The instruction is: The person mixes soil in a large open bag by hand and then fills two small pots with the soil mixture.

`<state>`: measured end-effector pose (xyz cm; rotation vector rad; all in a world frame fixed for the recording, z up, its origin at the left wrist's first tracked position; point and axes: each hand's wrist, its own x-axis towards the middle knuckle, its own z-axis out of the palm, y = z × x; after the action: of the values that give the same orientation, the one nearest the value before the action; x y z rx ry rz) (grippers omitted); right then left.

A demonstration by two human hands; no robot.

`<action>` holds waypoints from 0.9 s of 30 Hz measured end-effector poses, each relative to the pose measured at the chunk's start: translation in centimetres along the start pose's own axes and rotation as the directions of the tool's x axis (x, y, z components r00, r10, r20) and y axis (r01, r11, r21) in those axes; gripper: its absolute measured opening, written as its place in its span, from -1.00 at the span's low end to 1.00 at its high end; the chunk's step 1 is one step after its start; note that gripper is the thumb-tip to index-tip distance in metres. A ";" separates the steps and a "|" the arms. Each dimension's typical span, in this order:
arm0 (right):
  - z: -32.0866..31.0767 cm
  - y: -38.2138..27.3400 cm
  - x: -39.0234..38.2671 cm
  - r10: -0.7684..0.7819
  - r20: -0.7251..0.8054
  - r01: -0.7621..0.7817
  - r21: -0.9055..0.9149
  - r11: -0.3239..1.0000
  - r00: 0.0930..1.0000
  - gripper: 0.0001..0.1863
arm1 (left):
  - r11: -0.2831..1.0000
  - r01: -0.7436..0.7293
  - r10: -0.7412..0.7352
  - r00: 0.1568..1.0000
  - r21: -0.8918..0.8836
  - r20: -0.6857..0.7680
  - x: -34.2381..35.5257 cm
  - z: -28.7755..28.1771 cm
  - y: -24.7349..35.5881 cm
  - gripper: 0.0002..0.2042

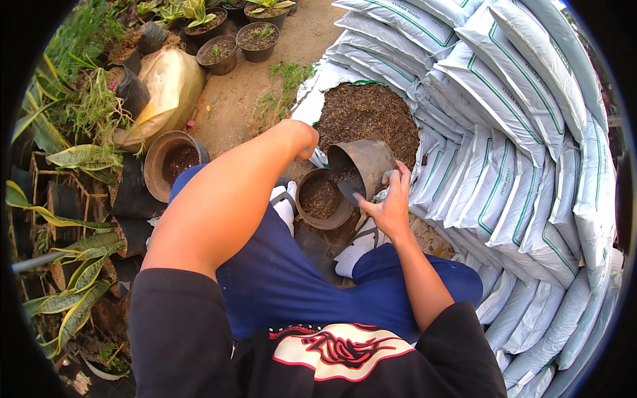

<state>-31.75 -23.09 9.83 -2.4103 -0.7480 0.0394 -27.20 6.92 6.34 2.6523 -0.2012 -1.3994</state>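
My right hand (391, 202) grips a dark plastic pot (377, 159), fingers on its outer side and thumb near the rim. This pot is tilted, its mouth facing left and down over a second pot (340, 219). Dark soil mix (320, 199) lies in the lower pot, which stands between my feet. A dark flat piece (352, 188) shows at the tilted pot's mouth beside my thumb. My left arm stretches forward, and my left hand (308, 143) is near the edge of an opened white sack (309, 103); its fingers are hidden.
The opened sack holds brown, chaffy planting mix (365, 116). Stacked white sacks (504, 99) wall in the right side. An empty-looking brown pot (159, 166) stands left of my knee, near a yellowish sack (166, 86). Potted plants (259, 40) and long-leaved plants (83, 285) line the far and left sides.
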 end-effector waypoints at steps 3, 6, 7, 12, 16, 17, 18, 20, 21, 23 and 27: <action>-2.7 2.3 2.4 0.039 -0.082 -0.042 -0.045 0.998 0.996 -0.30 | 1.000 0.001 0.000 0.998 0.016 -0.059 0.8 -0.6 0.6 -0.49; -6.9 3.9 4.8 0.171 -0.137 -0.186 -0.106 0.977 0.976 -0.29 | 0.999 -0.020 0.021 1.000 0.049 -0.010 0.3 -3.0 2.7 -0.38; -8.1 4.8 5.4 0.185 -0.171 -0.208 -0.129 0.970 0.968 -0.29 | 0.997 -0.047 0.049 0.999 0.066 -0.021 0.4 -3.4 3.2 -0.39; -9.6 8.6 9.0 0.432 -0.249 -0.453 -0.030 0.891 0.867 -0.19 | 0.990 -0.139 0.138 0.960 0.012 -0.243 3.9 -2.8 1.9 -0.61; -7.2 10.9 9.9 0.597 -0.324 -0.613 0.061 0.787 0.734 -0.13 | 0.998 -0.066 0.068 0.992 0.019 -0.105 2.0 -7.1 4.7 -0.31; -6.3 11.2 10.1 0.606 -0.315 -0.618 0.073 0.783 0.730 -0.16 | 0.998 -0.066 0.067 0.987 0.007 -0.145 2.3 -7.3 4.7 -0.31; -5.8 11.7 10.1 0.618 -0.314 -0.623 0.095 0.776 0.721 -0.16 | 0.995 -0.094 0.090 0.985 -0.022 -0.149 2.7 -7.9 4.6 -0.31; -4.7 12.7 10.5 0.634 -0.326 -0.640 0.104 0.761 0.701 -0.15 | 0.994 -0.090 0.075 0.972 -0.059 -0.221 3.7 -8.3 4.7 -0.30; -4.4 13.3 10.8 0.641 -0.349 -0.655 0.096 0.750 0.683 -0.14 | 0.992 -0.093 0.069 0.964 -0.084 -0.257 4.3 -8.6 4.8 -0.29; -4.2 14.6 11.0 0.642 -0.383 -0.670 0.077 0.738 0.664 -0.13 | 0.989 -0.066 0.034 0.973 -0.135 -0.228 6.1 -9.2 5.1 -0.21; -3.7 15.7 11.3 0.642 -0.393 -0.672 0.076 0.737 0.658 -0.13 | 0.979 0.049 -0.092 0.973 -0.199 -0.211 10.3 -9.1 5.0 -0.04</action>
<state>-13.53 -29.52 5.67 -2.5144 0.3518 -0.1877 -14.18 0.69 4.04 2.6457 0.0513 -1.0707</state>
